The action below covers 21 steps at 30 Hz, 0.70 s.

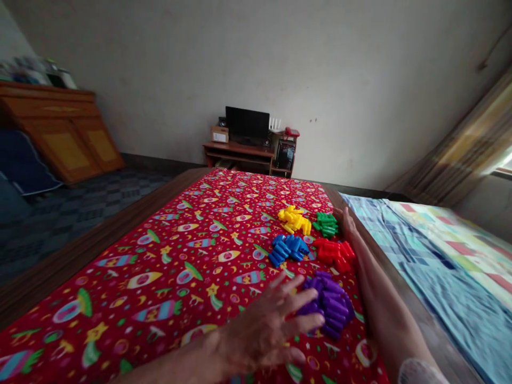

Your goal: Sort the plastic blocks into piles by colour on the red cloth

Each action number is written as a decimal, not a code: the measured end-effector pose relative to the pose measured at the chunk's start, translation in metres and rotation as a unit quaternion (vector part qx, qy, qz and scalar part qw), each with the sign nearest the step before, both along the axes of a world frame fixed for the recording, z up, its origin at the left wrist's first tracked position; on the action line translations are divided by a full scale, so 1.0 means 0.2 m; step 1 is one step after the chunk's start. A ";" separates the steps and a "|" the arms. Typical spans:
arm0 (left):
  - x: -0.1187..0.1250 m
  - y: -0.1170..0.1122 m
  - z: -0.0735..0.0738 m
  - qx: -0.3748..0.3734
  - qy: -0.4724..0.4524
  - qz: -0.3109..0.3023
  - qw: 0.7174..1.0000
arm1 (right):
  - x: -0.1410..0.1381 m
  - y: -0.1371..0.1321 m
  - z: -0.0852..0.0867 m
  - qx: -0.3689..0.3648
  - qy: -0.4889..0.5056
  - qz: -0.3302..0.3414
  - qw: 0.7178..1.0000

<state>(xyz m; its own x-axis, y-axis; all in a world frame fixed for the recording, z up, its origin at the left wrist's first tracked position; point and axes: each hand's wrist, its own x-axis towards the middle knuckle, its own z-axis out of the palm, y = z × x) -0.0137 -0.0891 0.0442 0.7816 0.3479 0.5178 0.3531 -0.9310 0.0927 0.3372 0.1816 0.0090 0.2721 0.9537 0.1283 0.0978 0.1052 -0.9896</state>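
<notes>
My left hand (270,320) is spread wide, fingers apart and slightly blurred, at the near left side of a pile of purple plastic pieces (333,304). It holds nothing, and its fingers overlap part of that pile in view. My right hand (347,223) reaches farther out, seen edge-on with fingers extended, beside a pile of green pieces (326,225). Just below it lie red pieces (335,254), with my forearm along their right side. Blue pieces (288,248) and yellow pieces (295,220) form two more heaps to the left. All look short, glossy and roughly cylindrical.
The piles rest on a red cloth (160,277) printed with rockets and stars, edged by dark wood (92,229). To the right is a bed with light blue bedding (424,277). A desk (240,151) with a monitor (247,126) and a wooden cabinet (64,133) stand beyond.
</notes>
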 end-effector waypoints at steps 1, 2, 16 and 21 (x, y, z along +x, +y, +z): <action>0.11 -0.01 0.00 0.027 0.033 -0.037 0.998 | -0.01 0.01 0.00 -0.014 -0.013 0.011 1.000; 0.21 0.00 0.00 0.056 0.053 -0.066 0.995 | -0.03 0.02 0.01 -0.029 -0.025 0.022 0.999; 0.36 0.33 -0.03 0.193 0.083 0.061 0.976 | -0.64 -0.19 0.19 -0.026 -0.015 0.319 0.947; 0.18 0.33 -0.07 0.185 0.058 0.074 0.978 | -0.91 -0.28 0.24 -0.028 -0.021 0.382 0.923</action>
